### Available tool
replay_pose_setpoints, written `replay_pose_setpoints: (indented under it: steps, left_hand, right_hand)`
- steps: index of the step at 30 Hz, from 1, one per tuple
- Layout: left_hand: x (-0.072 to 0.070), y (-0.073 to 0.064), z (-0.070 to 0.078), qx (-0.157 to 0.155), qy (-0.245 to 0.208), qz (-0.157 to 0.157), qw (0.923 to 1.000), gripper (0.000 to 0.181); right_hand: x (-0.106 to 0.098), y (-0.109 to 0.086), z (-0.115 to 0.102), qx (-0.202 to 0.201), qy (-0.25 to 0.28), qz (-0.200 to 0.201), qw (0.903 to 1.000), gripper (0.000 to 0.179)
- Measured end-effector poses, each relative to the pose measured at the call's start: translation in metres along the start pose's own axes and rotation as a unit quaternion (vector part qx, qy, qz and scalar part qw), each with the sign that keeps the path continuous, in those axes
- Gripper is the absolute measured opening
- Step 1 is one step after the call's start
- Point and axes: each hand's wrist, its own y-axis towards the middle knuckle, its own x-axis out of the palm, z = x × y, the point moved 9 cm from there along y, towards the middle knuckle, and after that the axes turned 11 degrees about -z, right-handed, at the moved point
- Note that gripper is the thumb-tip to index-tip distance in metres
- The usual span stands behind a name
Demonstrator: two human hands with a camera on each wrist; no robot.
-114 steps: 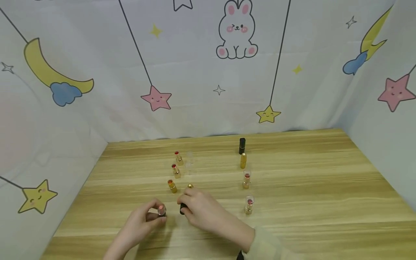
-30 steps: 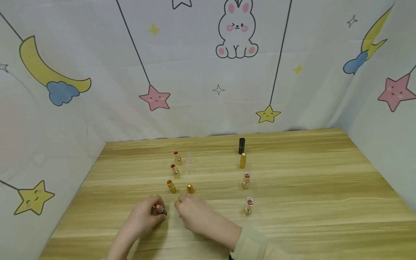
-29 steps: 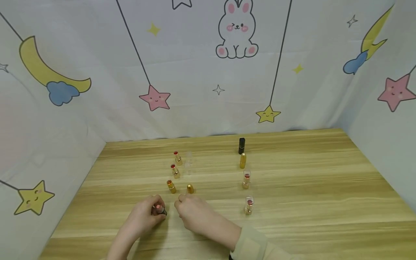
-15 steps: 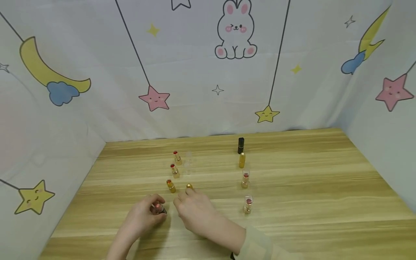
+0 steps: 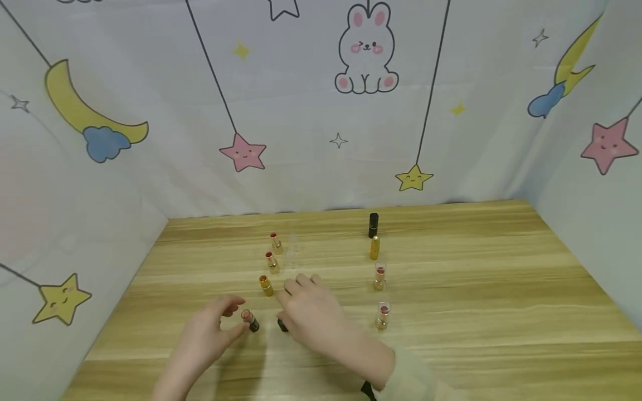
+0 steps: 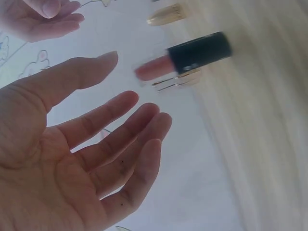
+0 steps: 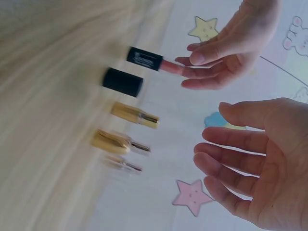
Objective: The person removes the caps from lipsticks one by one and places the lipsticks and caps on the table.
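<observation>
An uncapped lipstick point(image 5: 250, 321) with a black base and pink tip stands upright near the front left of the table. My left hand point(image 5: 200, 334) is beside it, fingers spread; the left wrist view shows a gap between hand and lipstick point(image 6: 199, 53). To its right stands a black lipstick cap point(image 5: 283, 324), partly covered by my right hand point(image 5: 321, 314). In the right wrist view the right hand's fingers are loosely bent, apart from the black cap point(image 7: 122, 82). A gold cap point(image 7: 109, 141) shows there too; the right hand hides it in the head view.
Behind stand an uncapped gold lipstick point(image 5: 266, 285) and two red lipsticks, one nearer point(image 5: 272, 262) and one farther point(image 5: 276, 243), beside clear caps point(image 5: 293, 253). On the right, a column holds a black lipstick point(image 5: 373, 225), a gold one point(image 5: 375, 248) and two clear-capped ones point(image 5: 379, 277).
Both hands have let go: the left of the pink lipstick, the right of the black cap. Lipstick and cap now stand on the table, with the fingers drawn back from them.
</observation>
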Motion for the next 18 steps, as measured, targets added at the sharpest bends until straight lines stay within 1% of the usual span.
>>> replay_pose_setpoints:
  steps: [2, 4, 7, 10, 12, 14, 16, 18]
  left_hand:
    - [-0.005, -0.003, 0.007, 0.008, 0.012, 0.013, 0.9998, 0.038]
    - [-0.010, -0.005, 0.012, 0.010, 0.016, 0.022, 0.9996, 0.040]
    - [-0.020, -0.009, 0.023, 0.021, 0.024, 0.055, 0.9980, 0.041]
    - [-0.028, -0.013, 0.037, 0.031, 0.033, 0.086, 0.9952, 0.043]
    - [-0.033, -0.013, 0.048, 0.044, 0.039, 0.109, 0.9923, 0.044]
    - [-0.034, -0.011, 0.061, 0.060, 0.039, 0.122, 0.9899, 0.044]
    - [-0.035, -0.007, 0.075, 0.085, 0.036, 0.134, 0.9866, 0.045]
    - [-0.032, -0.001, 0.088, 0.109, 0.033, 0.140, 0.9836, 0.046]
  right_hand:
    - [-0.007, -0.002, 0.005, 0.006, 0.012, 0.010, 0.9999, 0.022]
    - [-0.017, -0.005, 0.011, 0.011, 0.015, 0.024, 0.9995, 0.021]
    - [-0.031, -0.009, 0.019, 0.010, 0.029, 0.050, 0.9983, 0.020]
    - [-0.044, -0.013, 0.030, 0.010, 0.052, 0.064, 0.9966, 0.022]
    - [-0.052, -0.016, 0.039, 0.015, 0.070, 0.069, 0.9950, 0.023]
    - [-0.060, -0.019, 0.049, 0.025, 0.085, 0.077, 0.9931, 0.024]
    - [-0.067, -0.023, 0.061, 0.038, 0.097, 0.090, 0.9905, 0.024]
    - [-0.074, -0.027, 0.073, 0.047, 0.108, 0.107, 0.9872, 0.024]
